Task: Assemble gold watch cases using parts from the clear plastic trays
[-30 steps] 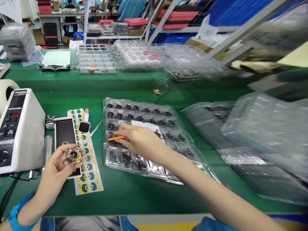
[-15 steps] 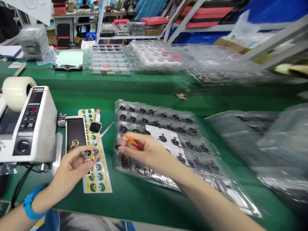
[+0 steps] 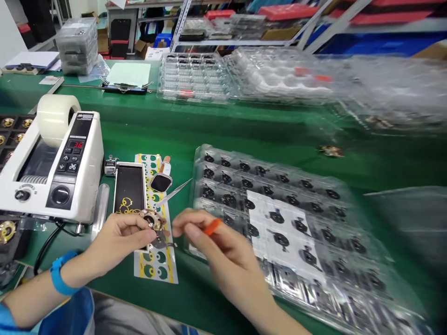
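My left hand pinches a small round metal-and-gold electronic part between thumb and fingers, above a strip of stickers. Close by on the right, my right hand is curled around a thin orange stick, blurred and partly hidden by the fingers. The right fingertips stand just apart from the round part. Under the left hand lie the sticker strip with yellow edging and a shallow black-lined tray holding yellow ring pieces. A square-faced watch and pointed metal tweezers rest beside them.
A white tape dispenser stands at left, with a clear tube beside it. To the right spreads a clear plastic tray of black round parts, with a white sheet. More clear trays and a clipboard line the back.
My right hand has come away from the tray of black parts and moved beside my left hand. My left hand has turned the round part. The view has swung left.
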A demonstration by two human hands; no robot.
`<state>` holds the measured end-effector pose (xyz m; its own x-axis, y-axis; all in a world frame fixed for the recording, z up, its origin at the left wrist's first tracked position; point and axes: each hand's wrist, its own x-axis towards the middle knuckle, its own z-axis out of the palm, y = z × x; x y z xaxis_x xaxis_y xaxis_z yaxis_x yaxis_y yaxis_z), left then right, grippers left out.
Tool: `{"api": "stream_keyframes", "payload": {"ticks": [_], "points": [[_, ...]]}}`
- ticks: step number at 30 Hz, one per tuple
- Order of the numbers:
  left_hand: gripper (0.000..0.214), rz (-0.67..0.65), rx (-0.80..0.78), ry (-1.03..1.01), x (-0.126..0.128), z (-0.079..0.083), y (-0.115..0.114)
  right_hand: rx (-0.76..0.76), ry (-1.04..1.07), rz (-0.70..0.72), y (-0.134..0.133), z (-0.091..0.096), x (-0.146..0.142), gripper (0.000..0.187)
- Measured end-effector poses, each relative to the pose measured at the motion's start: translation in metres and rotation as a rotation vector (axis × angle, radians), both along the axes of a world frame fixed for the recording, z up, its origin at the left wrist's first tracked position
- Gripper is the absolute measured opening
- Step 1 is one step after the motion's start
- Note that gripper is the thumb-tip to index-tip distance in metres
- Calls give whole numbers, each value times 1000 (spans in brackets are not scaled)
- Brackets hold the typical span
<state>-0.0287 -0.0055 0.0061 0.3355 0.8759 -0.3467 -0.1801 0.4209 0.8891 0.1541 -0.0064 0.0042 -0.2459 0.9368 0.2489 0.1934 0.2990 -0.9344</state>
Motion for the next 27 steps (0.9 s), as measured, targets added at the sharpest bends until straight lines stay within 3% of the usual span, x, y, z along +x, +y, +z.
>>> {"api": "stream_keyframes", "payload": {"ticks": [5,8,11,15,20,27], "points": [[26,-116,-93,-97,-5,-3,-1,466,-280,126,-1,4,10,31],[21,-139,-81,-108,-4,-3,-2,560,-359,176,-3,7,11,29],[9,-98,-66,-205,-3,-3,-3,460,-261,110,-3,11,12,24],[32,-107,47,-292,-2,-6,-8,173,-141,-25,3,10,13,13],[40,-90,134,-210,0,-7,-10,-210,-31,-21,8,0,10,18],[45,-160,233,63,-3,-8,-12,-283,54,-47,7,-2,4,14]]}}
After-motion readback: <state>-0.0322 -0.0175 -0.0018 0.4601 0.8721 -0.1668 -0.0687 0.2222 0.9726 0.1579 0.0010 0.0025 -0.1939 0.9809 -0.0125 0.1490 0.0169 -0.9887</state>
